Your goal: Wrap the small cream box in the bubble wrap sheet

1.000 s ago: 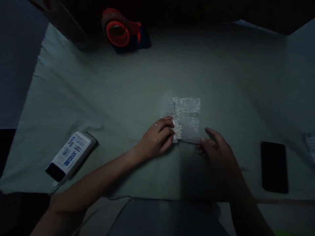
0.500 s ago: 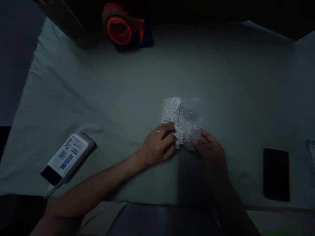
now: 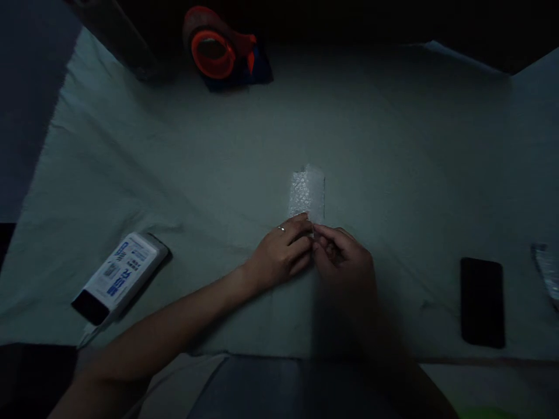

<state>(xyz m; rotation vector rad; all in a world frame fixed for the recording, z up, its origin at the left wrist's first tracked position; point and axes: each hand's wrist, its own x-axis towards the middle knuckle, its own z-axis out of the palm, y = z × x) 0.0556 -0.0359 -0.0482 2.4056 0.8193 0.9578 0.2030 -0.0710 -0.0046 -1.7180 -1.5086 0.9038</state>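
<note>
A small piece of bubble wrap point(image 3: 307, 195), folded over on itself, lies on the cloth in the middle. Its near end is covered by my fingers. My left hand point(image 3: 283, 250), with a ring on one finger, curls over the left near part and holds it against the cloth. From the right, my right hand point(image 3: 343, 250) pinches the near edge of the wrap between thumb and fingers, touching or nearly touching the left fingertips. Whether anything lies inside the fold cannot be made out in the dim light.
An orange tape dispenser point(image 3: 213, 52) stands at the back left. A white power bank with printed labels point(image 3: 122, 270) and a cable lies to the left. On the right are a black phone point(image 3: 482, 302) and a shiny crinkled packet point(image 3: 545, 267). Pale green cloth point(image 3: 218, 174) covers the table.
My right hand has moved left, carrying the loose right flap of bubble wrap over toward my left hand. The wrap now looks narrower. My left hand has stayed almost in place.
</note>
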